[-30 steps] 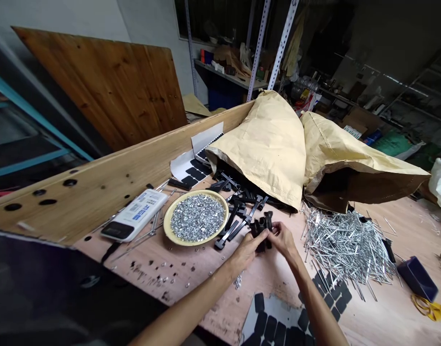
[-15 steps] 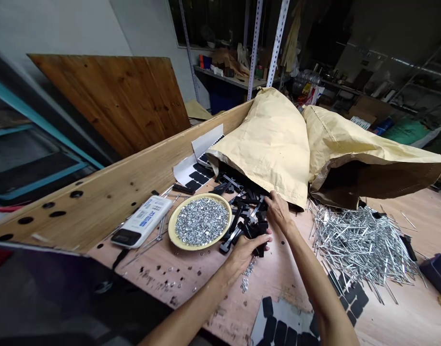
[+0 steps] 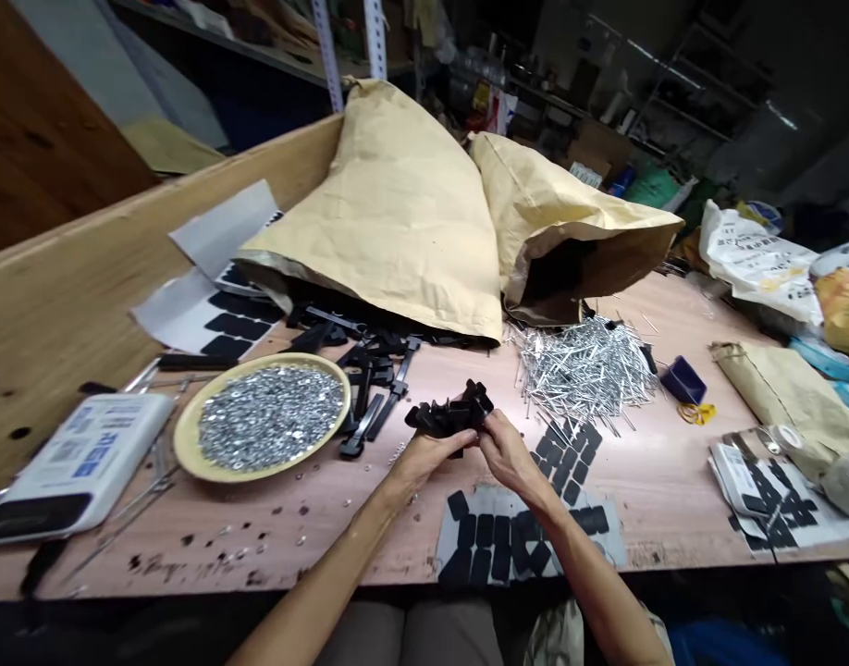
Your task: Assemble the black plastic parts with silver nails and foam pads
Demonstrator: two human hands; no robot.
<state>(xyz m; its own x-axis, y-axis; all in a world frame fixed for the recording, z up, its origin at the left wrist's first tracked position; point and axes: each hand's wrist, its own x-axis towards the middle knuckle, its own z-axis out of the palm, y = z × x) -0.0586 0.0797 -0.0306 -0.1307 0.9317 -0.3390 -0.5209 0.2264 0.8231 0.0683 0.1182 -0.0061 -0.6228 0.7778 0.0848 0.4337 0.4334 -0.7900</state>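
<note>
A bunch of black plastic clamp-like parts (image 3: 452,414) is gathered between my two hands above the table. My left hand (image 3: 428,453) wraps around the bunch from the left, its thumb lying across the near side. On the right side, my right hand (image 3: 502,446) closes its fingers against the same parts; its fingertips are partly hidden. More black parts with metal bars (image 3: 379,379) lie in a heap by the mouth of a tan paper sack (image 3: 411,213). Left of them stands a yellow bowl (image 3: 189,442) full of small metal nuts.
A pile of metal rods (image 3: 581,365) lies before a second open sack (image 3: 591,217). Black pads (image 3: 494,541) cover a sheet at the front edge. A white scale (image 3: 84,453) sits at left, a dark blue box (image 3: 683,380) at right. A wooden board (image 3: 70,268) runs along the back left.
My hands have come away from the heap by the sack, bringing a bunch of black parts towards me. The view has turned right, showing more of the table there.
</note>
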